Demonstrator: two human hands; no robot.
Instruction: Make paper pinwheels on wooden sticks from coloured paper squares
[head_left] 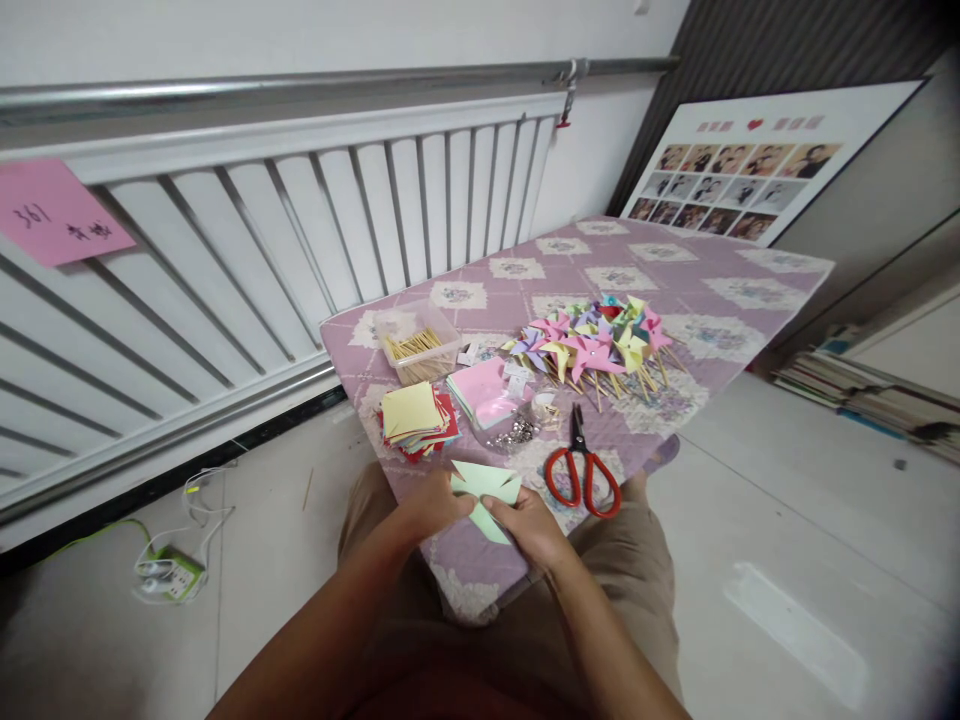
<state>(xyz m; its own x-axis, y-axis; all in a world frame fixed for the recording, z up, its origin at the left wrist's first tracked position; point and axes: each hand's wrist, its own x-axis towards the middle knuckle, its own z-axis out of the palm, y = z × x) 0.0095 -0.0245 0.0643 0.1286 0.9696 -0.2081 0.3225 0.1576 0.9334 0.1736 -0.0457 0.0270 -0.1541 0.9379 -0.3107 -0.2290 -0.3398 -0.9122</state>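
Between my two hands is a light green paper square (489, 485) with cuts running in from its corners. My left hand (441, 502) grips its left side, and my right hand (527, 520) grips the right side; both thumbs press near the centre. Just right of the paper lie scissors (579, 470) with red handles, blades pointing away from me. Beyond my left hand sits a stack of yellow and red paper squares (417, 418). Pink paper sheets (486, 388) lie farther on, beside a clear bag of small metal pieces (517, 430).
Finished paper pinwheels (592, 345) on sticks are piled at the table's middle. A clear plastic box (418, 345) holds thin wooden sticks. The table wears a purple patterned cloth (540, 275). A white radiator (337, 220) runs along the wall, and a green power strip (180, 575) lies on the floor.
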